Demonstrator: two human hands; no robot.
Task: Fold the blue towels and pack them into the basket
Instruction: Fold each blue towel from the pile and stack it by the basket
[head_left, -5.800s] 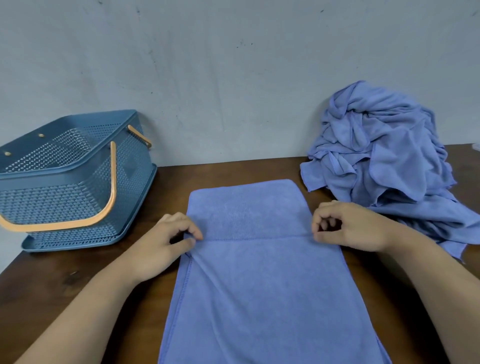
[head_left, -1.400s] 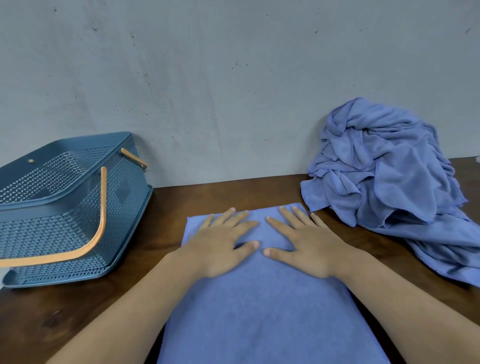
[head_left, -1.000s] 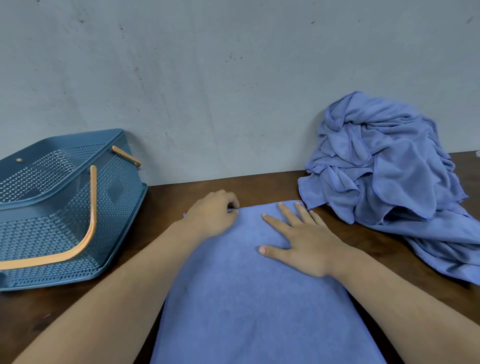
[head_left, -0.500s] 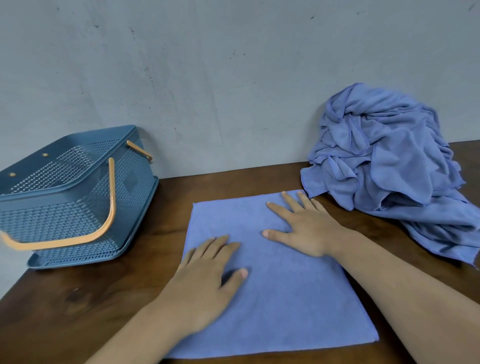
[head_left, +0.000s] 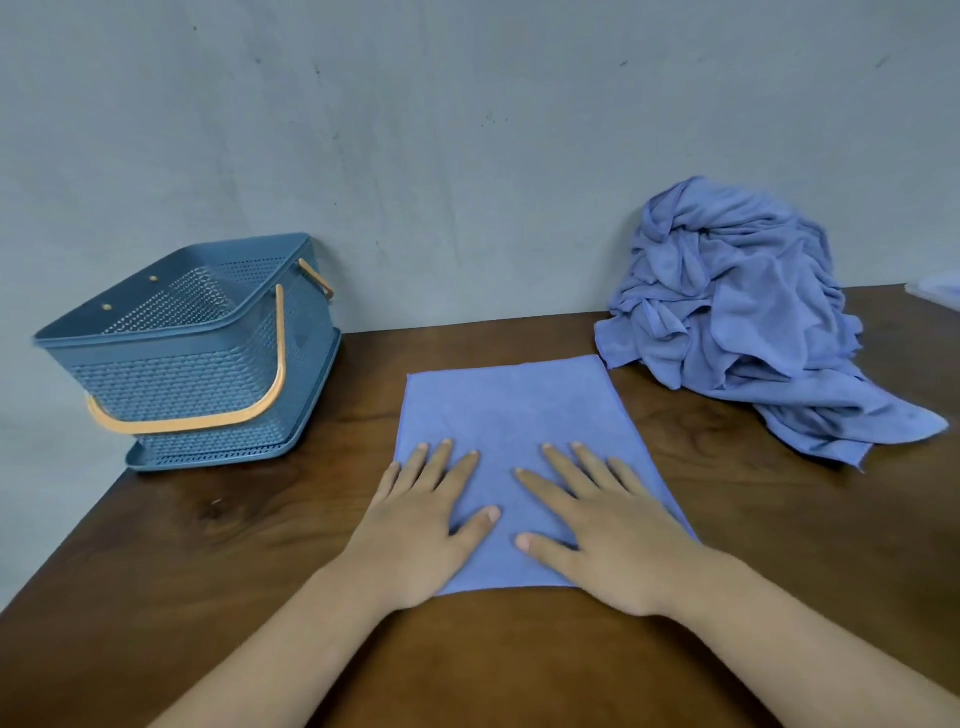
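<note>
We saw both hands, left (head_left: 421, 525) and right (head_left: 608, 525), now spread flat with open grips on the folded towel's (head_left: 511, 410) near half, seemingly smoothing it on the worktop (head_left: 234, 545), the basket (head_left: 192, 353) well apart.

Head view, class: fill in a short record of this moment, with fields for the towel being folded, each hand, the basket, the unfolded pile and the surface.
Towel being folded: blue towel, lying flat, rectangular
Left hand: palm down on the towel's near left part, fingers spread
Right hand: palm down on its near right part
Basket: blue, orange handle, on the left; no towel visible inside
Unfolded pile: crumpled blue towels, right, against the wall
Surface: brown wooden table
</note>
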